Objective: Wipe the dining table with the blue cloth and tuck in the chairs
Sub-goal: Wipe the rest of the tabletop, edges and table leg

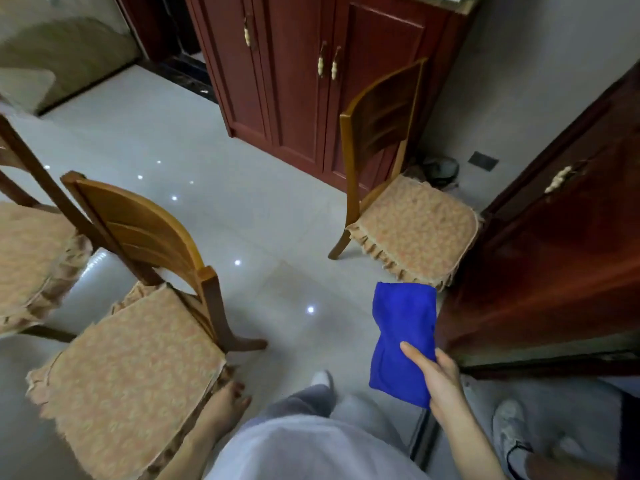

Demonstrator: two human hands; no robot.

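Note:
My right hand holds the folded blue cloth, which hangs in the air at lower right. My left hand hangs beside the right edge of the nearest wooden chair, close to its beige cushion; I cannot tell whether it touches, and its fingers look loosely apart. A second chair with the same cushion stands farther off at the right, facing right. Part of a third chair shows at the left edge. The dining table is not in view.
A dark red cabinet stands at the back, and a dark red door or cabinet panel closes off the right side. Glossy light floor tiles lie between the chairs. Another person's shoe shows at lower right.

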